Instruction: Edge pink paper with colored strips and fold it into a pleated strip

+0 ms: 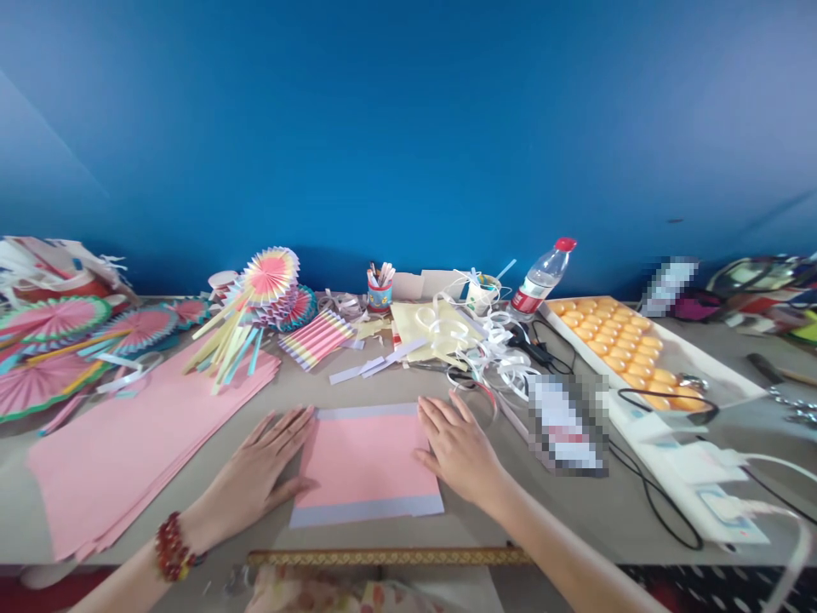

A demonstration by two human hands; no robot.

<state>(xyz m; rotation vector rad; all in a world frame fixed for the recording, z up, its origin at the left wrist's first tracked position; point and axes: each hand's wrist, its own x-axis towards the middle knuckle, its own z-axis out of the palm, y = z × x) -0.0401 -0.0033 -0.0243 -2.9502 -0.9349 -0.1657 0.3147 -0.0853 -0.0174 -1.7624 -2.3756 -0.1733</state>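
A pink sheet of paper with pale purple strips along its far and near edges lies flat on the table before me. My left hand rests on its left side, fingers stretched out over the edge. On the opposite side, my right hand lies flat with its fingertips on the upper right corner. Both hands are open and grip nothing. Just beyond the sheet are loose purple strips and a pleated striped paper piece.
Left of me is a stack of pink paper, with folded paper rosettes around it. Behind stand a pen cup and a plastic bottle. A tray of orange domes, a power strip and cables occupy the right.
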